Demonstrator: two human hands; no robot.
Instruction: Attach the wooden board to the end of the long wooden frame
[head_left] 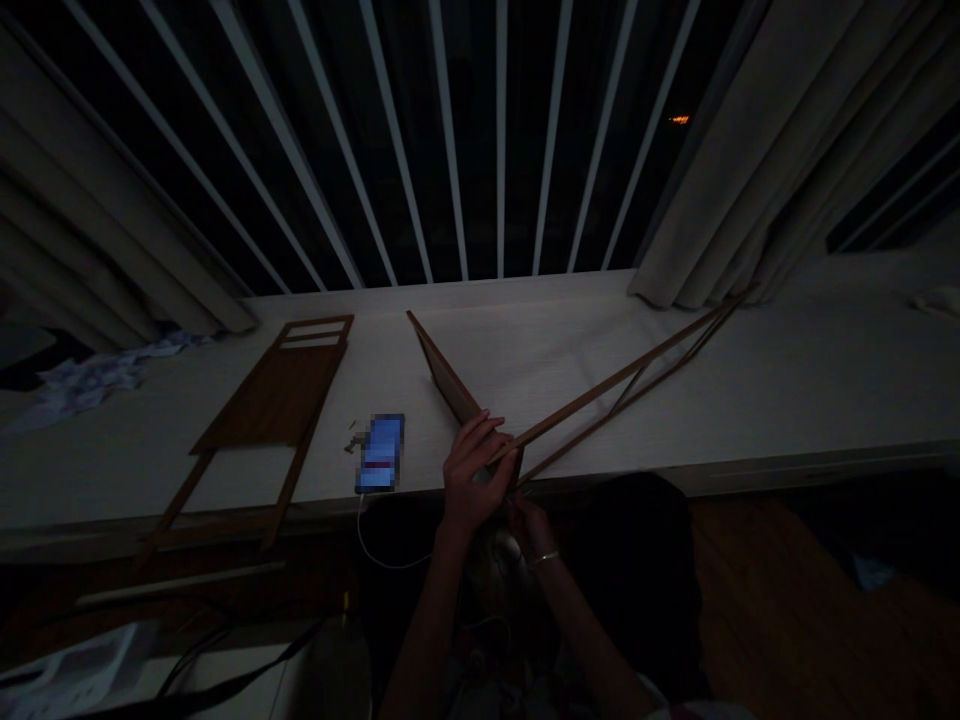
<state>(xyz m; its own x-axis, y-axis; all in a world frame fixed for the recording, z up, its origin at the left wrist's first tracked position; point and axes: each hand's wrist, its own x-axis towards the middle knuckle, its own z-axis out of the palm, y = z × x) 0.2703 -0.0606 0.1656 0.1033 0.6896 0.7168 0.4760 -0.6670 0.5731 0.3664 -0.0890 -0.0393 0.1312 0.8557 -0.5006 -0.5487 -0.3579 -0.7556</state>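
My left hand (471,470) is closed around the near corner of a brown wooden panel (444,372) that stands on its edge on the white window ledge (562,340). A long wooden frame piece (622,385) runs from that corner out to the right, toward the curtain. My right hand (529,520) sits just below the joint, fingers pinched at the underside; what they hold is too dark to make out. A thin bracelet shows on the right wrist.
A second wooden panel with legs (270,400) lies flat on the ledge at left. A lit phone (381,452) lies near the ledge's edge, its white cable hanging down. Curtains (750,180) hang at both sides of the barred window. Crumpled cloth (90,380) lies far left.
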